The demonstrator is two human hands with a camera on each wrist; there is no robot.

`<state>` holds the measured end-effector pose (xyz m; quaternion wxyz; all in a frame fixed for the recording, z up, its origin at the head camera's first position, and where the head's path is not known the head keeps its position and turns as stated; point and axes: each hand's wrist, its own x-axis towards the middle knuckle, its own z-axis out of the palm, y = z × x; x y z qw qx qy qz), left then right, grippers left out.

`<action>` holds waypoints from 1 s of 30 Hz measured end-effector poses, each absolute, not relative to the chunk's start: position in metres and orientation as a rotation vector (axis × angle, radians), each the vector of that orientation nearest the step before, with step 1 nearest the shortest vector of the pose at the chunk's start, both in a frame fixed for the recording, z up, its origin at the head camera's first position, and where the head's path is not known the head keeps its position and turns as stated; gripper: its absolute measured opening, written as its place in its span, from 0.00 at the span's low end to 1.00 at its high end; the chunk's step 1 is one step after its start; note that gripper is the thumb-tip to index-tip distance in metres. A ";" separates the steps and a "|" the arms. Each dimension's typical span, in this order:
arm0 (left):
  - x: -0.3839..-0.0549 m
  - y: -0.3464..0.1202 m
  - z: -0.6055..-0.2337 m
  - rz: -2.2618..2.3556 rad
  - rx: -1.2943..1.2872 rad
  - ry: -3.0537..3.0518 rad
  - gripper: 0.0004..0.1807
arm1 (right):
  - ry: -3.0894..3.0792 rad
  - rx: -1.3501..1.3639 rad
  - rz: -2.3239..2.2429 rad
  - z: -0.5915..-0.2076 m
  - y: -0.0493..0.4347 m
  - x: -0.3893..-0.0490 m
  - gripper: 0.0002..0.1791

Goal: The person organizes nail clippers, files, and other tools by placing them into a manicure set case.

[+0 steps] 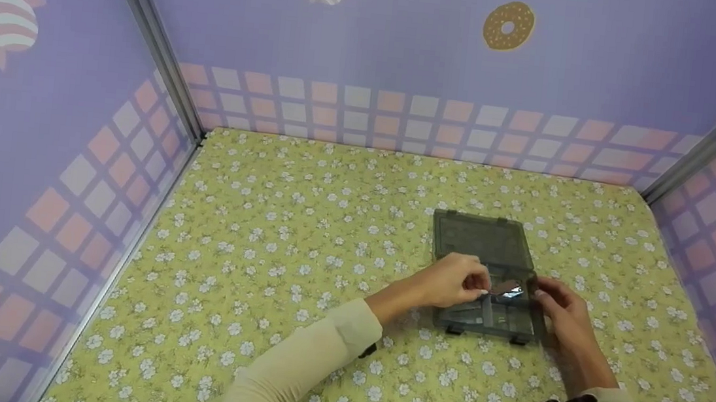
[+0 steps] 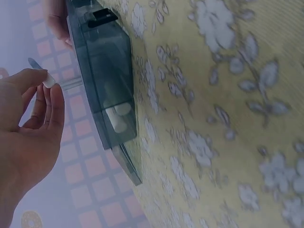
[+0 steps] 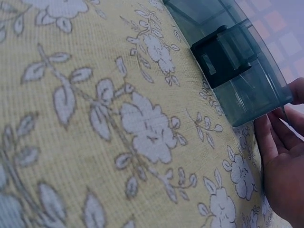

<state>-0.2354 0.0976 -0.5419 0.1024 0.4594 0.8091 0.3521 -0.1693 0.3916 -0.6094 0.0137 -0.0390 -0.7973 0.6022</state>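
Note:
A dark translucent plastic compartment box [image 1: 520, 325] lies on the cloth with its lid [image 1: 483, 236] swung back, away from me. Over its compartments my left hand [image 1: 452, 281] pinches a small flat shiny piece [image 1: 508, 289] between thumb and fingertips. In the left wrist view this piece [image 2: 34, 63] shows as a thin grey-blue end beyond the fingers; I cannot tell its kind. My right hand [image 1: 567, 313] holds the box's right side. The right wrist view has its thumb [image 3: 297, 90] at the rim and its fingers [image 3: 268, 142] against the box's end.
Several dividers split the box, among them an upright strip [image 1: 487, 310]. Small white pieces [image 2: 115, 119] show through its wall. Two dark latches [image 1: 518, 340] are on the front side. The yellow floral cloth [image 1: 275, 239] stretches up to purple patterned walls [image 1: 399, 41].

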 end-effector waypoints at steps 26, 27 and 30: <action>-0.219 0.157 -0.560 0.903 1.350 2.404 0.06 | -2.508 -0.147 1.862 -0.611 0.391 -0.169 0.27; -0.218 0.158 -0.560 0.894 1.352 2.412 0.06 | -2.510 -0.143 1.855 -0.611 0.391 -0.169 0.27; -0.217 0.160 -0.560 0.866 1.352 2.432 0.06 | -2.498 -0.150 1.860 -0.610 0.391 -0.169 0.27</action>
